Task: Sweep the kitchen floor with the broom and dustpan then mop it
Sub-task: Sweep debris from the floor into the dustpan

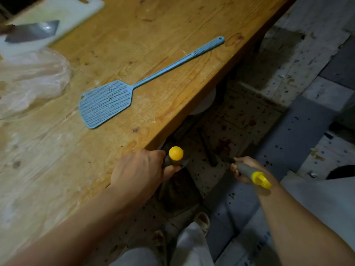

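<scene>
Nearest to us, our right hand (247, 170) is wrapped around a grey handle with a yellow hanging loop at its end (255, 176). Its shaft runs forward and down under the bench edge toward the speckled floor (240, 120). Our left hand (138, 169) is curled around a second grey handle topped by a yellow knob (175, 153), which points almost straight up at us, so its long axis drops nearly vertical to the dark shape by our feet. We take that shape to be the dustpan (178, 192) and the right-hand tool to be the broom, though its bristles are hidden in shadow.

The move ahead turns on this: the dirt lies forward of the right hand, under the bench, while the pan sits closer in, below the left. So the stroke would pull back toward us and leftward into the pan.

Farther off, on the wooden bench (134, 45), lie a blue fly swatter (107, 100), a crumpled plastic bag (32, 77), and a cleaver (32, 31) on a white cutting board (76, 10).

We see no brand, label or readable writing.
</scene>
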`<state>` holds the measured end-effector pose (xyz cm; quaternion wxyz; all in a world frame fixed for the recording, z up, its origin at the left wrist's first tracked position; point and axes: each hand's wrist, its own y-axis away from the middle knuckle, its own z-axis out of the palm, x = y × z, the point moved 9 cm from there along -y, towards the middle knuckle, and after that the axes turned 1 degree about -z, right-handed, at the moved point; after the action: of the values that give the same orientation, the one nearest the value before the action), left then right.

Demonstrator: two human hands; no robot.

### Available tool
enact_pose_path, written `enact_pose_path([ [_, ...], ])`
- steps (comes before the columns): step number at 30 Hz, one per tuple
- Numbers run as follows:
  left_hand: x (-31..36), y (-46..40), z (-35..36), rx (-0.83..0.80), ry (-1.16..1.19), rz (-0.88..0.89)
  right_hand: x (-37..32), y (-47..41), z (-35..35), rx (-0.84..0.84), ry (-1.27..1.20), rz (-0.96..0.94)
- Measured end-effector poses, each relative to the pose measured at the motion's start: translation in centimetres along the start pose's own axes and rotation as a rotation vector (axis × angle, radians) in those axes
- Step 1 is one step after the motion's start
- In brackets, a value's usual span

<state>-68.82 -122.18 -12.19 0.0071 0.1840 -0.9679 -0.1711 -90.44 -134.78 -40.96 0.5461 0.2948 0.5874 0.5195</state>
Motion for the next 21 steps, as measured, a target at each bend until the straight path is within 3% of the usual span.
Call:
enact_pose_path([
  [11, -4.3, 5.4, 0.7, 0.051, 0.048, 0.076, 7.0, 4.6, 4.0, 0.008, -0.133, 0.040],
  [21, -9.7, 11.7, 3.0, 0.033, 0.013, 0.117, 16.5, 7.1, 9.7, -0.142, -0.321, 0.232],
])
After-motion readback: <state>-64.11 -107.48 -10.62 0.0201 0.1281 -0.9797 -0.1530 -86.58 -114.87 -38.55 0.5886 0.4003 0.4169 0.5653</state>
